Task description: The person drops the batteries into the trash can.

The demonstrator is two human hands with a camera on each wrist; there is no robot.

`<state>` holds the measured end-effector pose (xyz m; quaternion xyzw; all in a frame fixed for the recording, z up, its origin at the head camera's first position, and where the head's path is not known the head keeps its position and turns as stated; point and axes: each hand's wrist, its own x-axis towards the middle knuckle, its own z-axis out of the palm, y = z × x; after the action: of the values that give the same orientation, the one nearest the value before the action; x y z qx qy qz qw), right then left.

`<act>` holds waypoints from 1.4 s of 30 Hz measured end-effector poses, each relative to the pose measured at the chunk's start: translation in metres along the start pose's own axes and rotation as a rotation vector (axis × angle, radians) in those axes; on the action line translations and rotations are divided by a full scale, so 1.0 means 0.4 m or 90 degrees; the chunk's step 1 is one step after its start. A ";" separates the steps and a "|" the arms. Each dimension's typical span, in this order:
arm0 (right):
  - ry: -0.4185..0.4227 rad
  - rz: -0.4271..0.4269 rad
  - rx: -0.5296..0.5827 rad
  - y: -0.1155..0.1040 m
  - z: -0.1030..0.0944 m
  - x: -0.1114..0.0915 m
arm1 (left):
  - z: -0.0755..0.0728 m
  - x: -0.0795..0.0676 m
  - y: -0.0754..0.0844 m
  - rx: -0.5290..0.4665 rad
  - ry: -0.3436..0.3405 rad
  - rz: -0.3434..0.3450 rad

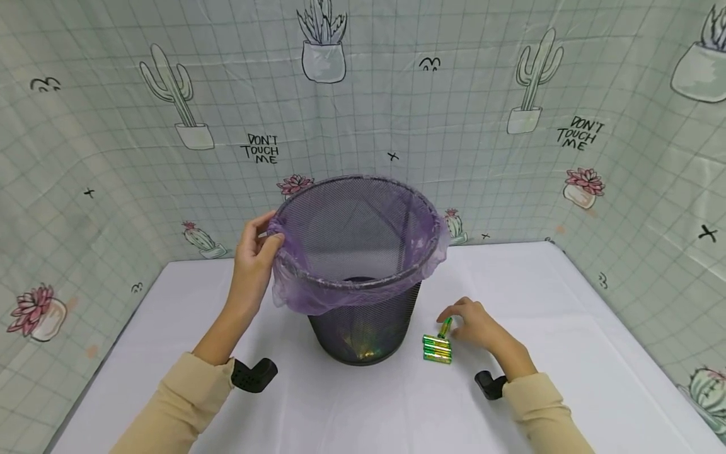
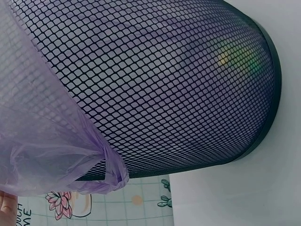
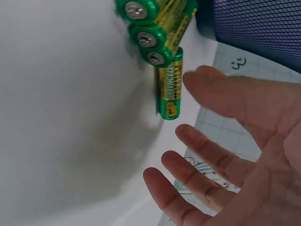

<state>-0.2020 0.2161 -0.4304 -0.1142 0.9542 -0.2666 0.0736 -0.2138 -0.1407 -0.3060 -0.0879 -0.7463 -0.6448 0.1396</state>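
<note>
**Battery Handling: Small Rigid Cylinder, Hold at Mid-Body**

From where I stand, the single battery (image 3: 170,96) lies on the white table (image 1: 340,416), right of the mesh bin (image 1: 391,321) and at an angle to a row of three batteries (image 1: 437,355). Whether its near end touches the row, I cannot tell.

Right grip: the right hand (image 1: 475,325) is spread about the single battery, thumb just beside the casing, other fingers parted; it appears to have hold of nothing.

Left grip: the left hand (image 1: 255,252) pinches the bin's rim together with the purple liner (image 1: 317,301) folded over it.

Handling: expect a stiff body, light overall yet dense for its size. The glossy wrapper is probably slippery, and the round form is likely to roll if pushed sideways. Breakage is unlikely.

Hold point: pinch across mid-casing, thumb and forefinger on opposite sides. The end away from the row offers clearest access. The liner looks thin and soft; secure it against the rim, as pulling loose film could tear it.
</note>
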 end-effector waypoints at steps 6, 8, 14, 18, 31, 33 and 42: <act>-0.017 0.017 -0.054 0.002 0.011 0.014 | 0.000 0.002 0.003 -0.007 0.001 0.001; -0.018 0.033 -0.075 0.000 0.012 0.015 | 0.001 0.003 0.003 -0.005 0.000 0.001; -0.003 0.070 -0.113 0.003 0.028 0.010 | 0.001 0.002 0.002 -0.010 0.000 0.001; 0.009 0.068 -0.121 0.001 0.034 0.010 | 0.000 0.001 0.002 -0.014 0.002 -0.001; 0.063 0.037 -0.062 -0.014 -0.003 -0.010 | -0.001 0.004 0.000 -0.022 -0.005 0.009; 0.079 0.024 -0.044 -0.025 -0.016 -0.018 | -0.001 0.004 -0.001 -0.018 -0.007 0.010; 0.188 -0.052 0.015 -0.093 -0.081 -0.077 | -0.004 0.000 -0.006 -0.002 -0.015 0.006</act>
<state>-0.1723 0.2090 -0.3811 -0.1114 0.9461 -0.2943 -0.0769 -0.2144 -0.1427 -0.3082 -0.0994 -0.7464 -0.6442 0.1342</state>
